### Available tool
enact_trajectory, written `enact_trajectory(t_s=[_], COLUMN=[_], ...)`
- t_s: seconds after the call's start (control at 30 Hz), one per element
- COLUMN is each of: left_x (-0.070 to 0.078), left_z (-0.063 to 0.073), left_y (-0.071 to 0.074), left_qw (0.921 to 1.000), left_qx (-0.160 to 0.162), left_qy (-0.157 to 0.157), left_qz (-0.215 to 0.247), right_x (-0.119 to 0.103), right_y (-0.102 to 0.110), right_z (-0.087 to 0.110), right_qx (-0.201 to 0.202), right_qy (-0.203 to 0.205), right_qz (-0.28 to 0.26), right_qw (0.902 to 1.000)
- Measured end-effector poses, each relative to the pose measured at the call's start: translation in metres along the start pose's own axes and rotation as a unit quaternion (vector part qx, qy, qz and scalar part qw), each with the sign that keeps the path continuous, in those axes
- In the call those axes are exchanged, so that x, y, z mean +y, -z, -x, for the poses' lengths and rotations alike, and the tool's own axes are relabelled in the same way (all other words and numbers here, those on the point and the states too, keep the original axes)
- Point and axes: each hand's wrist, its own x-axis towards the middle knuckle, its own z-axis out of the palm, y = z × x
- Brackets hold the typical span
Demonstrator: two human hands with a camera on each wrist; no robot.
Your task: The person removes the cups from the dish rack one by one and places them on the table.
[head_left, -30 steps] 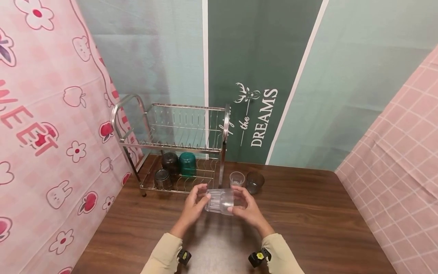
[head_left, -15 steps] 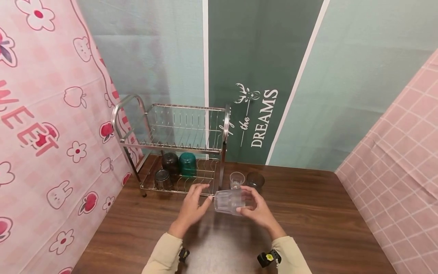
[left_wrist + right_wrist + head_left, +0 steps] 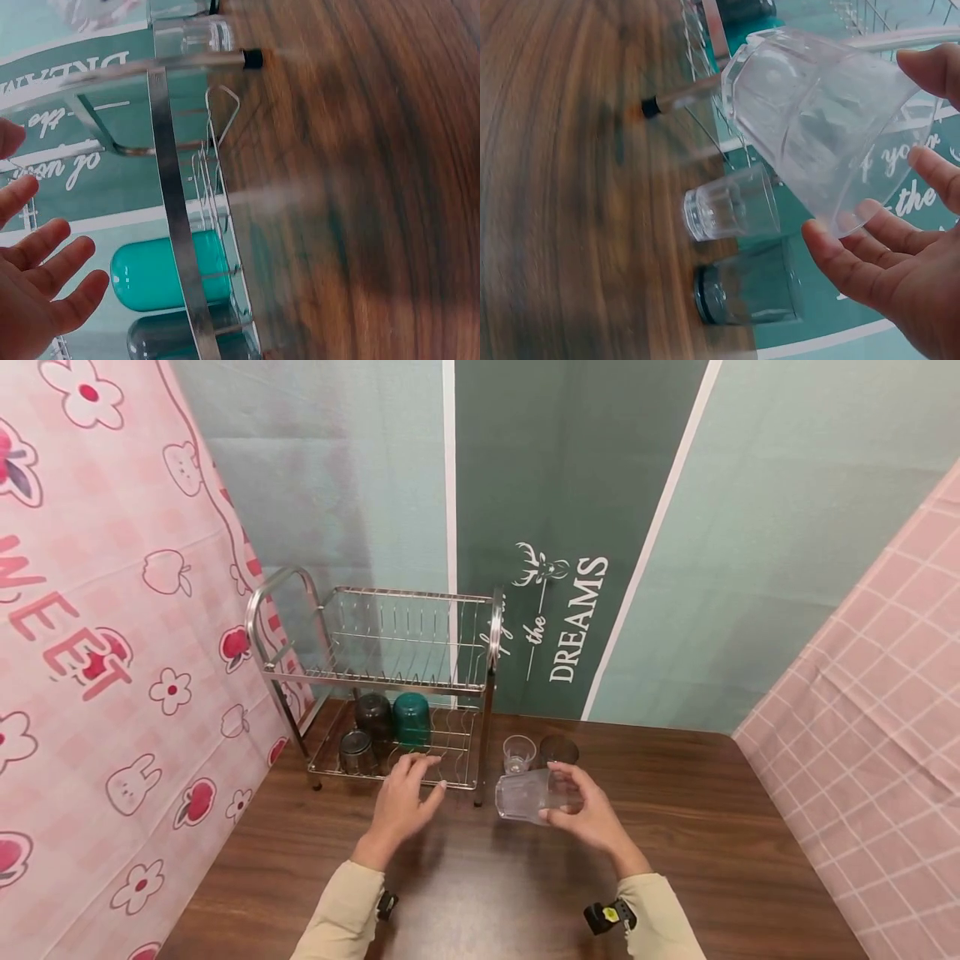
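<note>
My right hand [image 3: 588,810] holds a clear plastic cup [image 3: 522,795] by its rim, tilted on its side above the table. In the right wrist view the thumb and fingers grip the mouth of the cup [image 3: 810,112], its base pointing away from the palm. My left hand [image 3: 401,806] hovers in front of the dish rack's lower tier with fingers spread and nothing in them. On that tier a teal cup [image 3: 412,721], a dark cup [image 3: 373,717] and a smaller dark mug [image 3: 357,752] stand upside down.
A two-tier metal dish rack [image 3: 375,681] stands at the back left of the wooden table [image 3: 697,827]. To its right are a small clear glass [image 3: 518,752] and a smoky dark glass [image 3: 561,750], both upright, behind the held cup. Printed cloths hang around the table.
The left hand has let go of the clear cup and moved left toward the rack. My right hand has carried the cup to the right.
</note>
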Motion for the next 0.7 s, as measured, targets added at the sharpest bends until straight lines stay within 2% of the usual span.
enact_trajectory(t_s=[0.13, 0.37, 0.57, 0.7], left_x=[-0.008, -0.017, -0.025, -0.030], left_z=[-0.001, -0.003, -0.005, -0.006], left_y=[0.005, 0.015, 0.022, 0.027], left_qw=[0.9995, 0.9965, 0.9929, 0.9909], left_qx=[-0.009, -0.024, -0.026, -0.028], left_qy=[0.011, 0.034, 0.038, 0.041], left_qz=[-0.030, -0.072, -0.110, -0.125], right_x=[0.012, 0.047, 0.053, 0.055], right_y=[0.006, 0.015, 0.022, 0.026], right_z=[-0.001, -0.002, -0.003, -0.005], right_qx=[0.017, 0.047, 0.060, 0.059], right_qy=[0.014, 0.013, 0.044, 0.051], right_qz=[0.014, 0.080, 0.155, 0.187], right_qw=[0.9997, 0.9956, 0.9850, 0.9793])
